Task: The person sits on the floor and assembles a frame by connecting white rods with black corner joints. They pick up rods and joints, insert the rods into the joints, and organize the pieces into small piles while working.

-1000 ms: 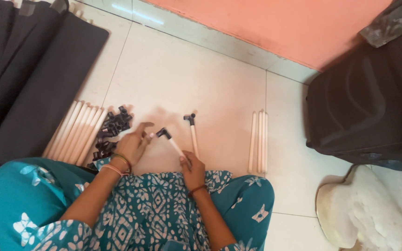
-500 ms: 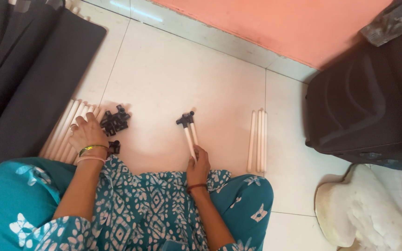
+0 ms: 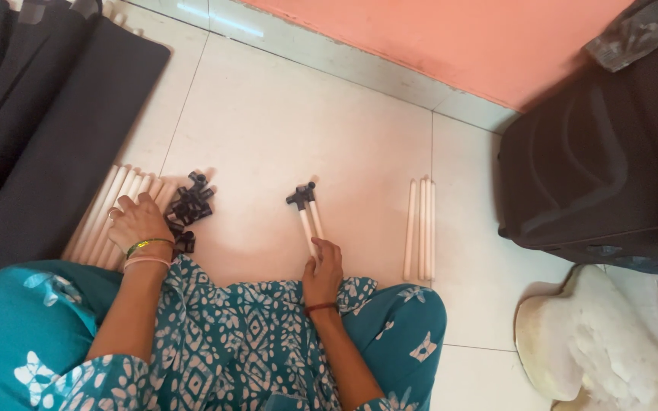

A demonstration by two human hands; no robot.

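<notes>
— Holding the two joined white rods [image 3: 308, 221] with your right hand [image 3: 324, 272] closed near their ends, you could twist the black connector [image 3: 301, 195] loose.
— And your left hand [image 3: 137, 221], lying flat on the rod pile [image 3: 104, 217], might roll them.

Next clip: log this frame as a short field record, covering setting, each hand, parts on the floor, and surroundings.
setting: person seated on a pale tiled floor, seen from above
left hand: resting on a row of cream rods, beside a pile of black connectors
right hand: holding the near ends of two cream rods joined by a black connector
other parts: three loose cream rods to the right
surroundings: black suitcase, dark panels, orange wall
</notes>
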